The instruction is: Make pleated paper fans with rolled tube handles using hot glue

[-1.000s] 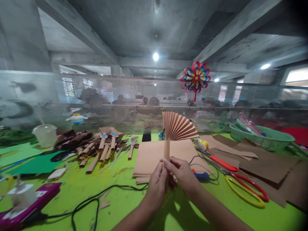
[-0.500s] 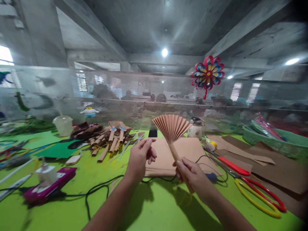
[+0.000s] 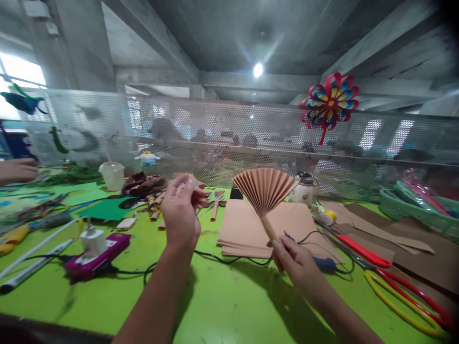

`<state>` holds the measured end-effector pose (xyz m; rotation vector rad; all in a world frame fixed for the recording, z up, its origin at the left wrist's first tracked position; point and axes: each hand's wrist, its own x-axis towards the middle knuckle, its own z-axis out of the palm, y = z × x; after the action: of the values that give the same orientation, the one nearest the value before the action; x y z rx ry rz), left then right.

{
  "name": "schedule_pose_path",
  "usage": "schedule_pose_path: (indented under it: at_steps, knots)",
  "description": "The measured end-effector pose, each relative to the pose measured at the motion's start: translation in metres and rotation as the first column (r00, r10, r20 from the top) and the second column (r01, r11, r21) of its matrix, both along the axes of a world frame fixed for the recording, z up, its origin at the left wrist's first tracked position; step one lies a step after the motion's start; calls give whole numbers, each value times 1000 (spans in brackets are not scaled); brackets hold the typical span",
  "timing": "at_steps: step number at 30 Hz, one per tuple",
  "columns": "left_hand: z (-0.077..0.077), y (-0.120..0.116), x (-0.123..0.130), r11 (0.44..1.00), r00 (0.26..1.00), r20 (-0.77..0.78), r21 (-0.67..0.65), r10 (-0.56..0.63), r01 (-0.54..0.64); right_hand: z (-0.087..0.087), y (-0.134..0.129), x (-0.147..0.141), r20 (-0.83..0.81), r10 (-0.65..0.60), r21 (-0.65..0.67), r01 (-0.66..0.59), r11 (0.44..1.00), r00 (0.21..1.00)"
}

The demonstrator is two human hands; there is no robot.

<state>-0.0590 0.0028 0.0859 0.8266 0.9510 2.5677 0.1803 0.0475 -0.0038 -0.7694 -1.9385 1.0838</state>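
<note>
A pleated brown paper fan [image 3: 266, 191] is spread open above a stack of tan paper [image 3: 236, 224]. My right hand [image 3: 292, 258] is wrapped round the fan's rolled handle [image 3: 268, 228]. Left of the fan, my left hand [image 3: 182, 210] is raised with its fingers curled and thumb near the fingertips; whether anything small is between them is too blurred to tell. Behind my left hand lie rolled paper handles [image 3: 155, 208] and crumpled dark brown paper [image 3: 143, 184]. One small rolled piece [image 3: 215, 208] lies between my hands.
Large scissors [image 3: 405, 286] and brown sheets [image 3: 398, 231] lie at the right, near a green basket [image 3: 416, 210]. A purple power strip [image 3: 96, 258] with a black cable sits at the left. Another person's hand [image 3: 17, 170] shows at the far left edge. A mesh screen [image 3: 215, 129] stands behind.
My left hand has moved left and up, away from the fan. The fan stays in my right hand. The view has turned left, and another person's hand now shows.
</note>
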Motion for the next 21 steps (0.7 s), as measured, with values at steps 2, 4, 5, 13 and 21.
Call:
schedule_pose_path:
  at_steps: [2, 4, 5, 13, 21]
  knots:
    - [-1, 6, 4, 999, 998, -51, -21, -42, 41, -2, -1, -1, 20, 20, 2, -20, 1000, 1000]
    - [-2, 12, 8, 982, 981, -117, -127, -154, 139, -3, -3, -1, 38, 49, -2, -49, 999, 998]
    - [-2, 15, 10, 969, 970, -139, -177, -198, 173, -3, -4, -1, 50, 61, -1, -61, 998, 997]
    - [-13, 18, 14, 955, 958, -132, -187, -255, 229, 0, -11, -1, 21, 87, -44, -86, 995, 996]
    - [-18, 10, 28, 901, 915, -60, -212, -399, 379, 0, -9, -7, -265, -51, -265, -22, 964, 963]
